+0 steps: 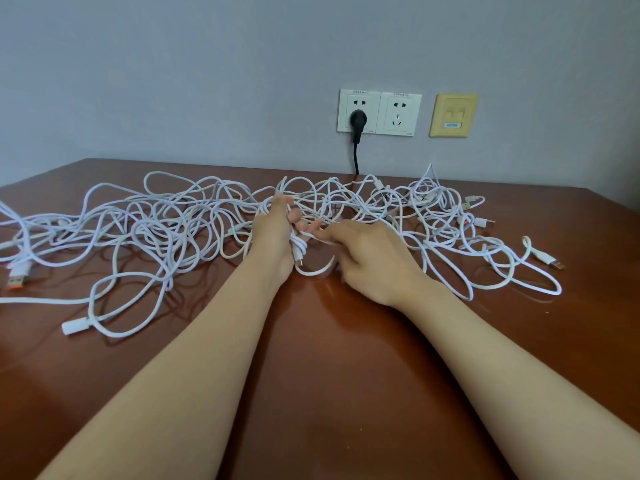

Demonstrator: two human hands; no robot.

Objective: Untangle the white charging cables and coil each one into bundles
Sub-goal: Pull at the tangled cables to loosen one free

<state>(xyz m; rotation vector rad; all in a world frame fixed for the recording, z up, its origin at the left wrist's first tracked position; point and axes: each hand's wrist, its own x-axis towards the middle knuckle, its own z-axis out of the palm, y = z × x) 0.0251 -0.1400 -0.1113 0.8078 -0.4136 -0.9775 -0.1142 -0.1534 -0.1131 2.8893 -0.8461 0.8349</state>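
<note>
White charging cables (166,216) sprawled in one loose tangle across the far half of the brown wooden tabletop (311,375), from 9 o'clock round through 12 to 3 o'clock. Left hand (273,237) at the middle of the tangle, fingers curled round several strands, a small connector tip (300,262) hanging just below the palm. Right hand (374,261) just beside it at 3 o'clock, thumb and forefinger pinching one strand close to the left fingertips, other fingers loosely curled. Orange-tipped USB plug (17,277) lying at the 9 o'clock edge; white connector (74,326) nearer, toward 8 o'clock; second USB plug (550,263) at 3 o'clock. On the grey wall (173,81) at 12 o'clock, twin white sockets (398,112) with a black plug (357,119) in the left one, yellowed plate (453,115) at their 3 o'clock side.
</note>
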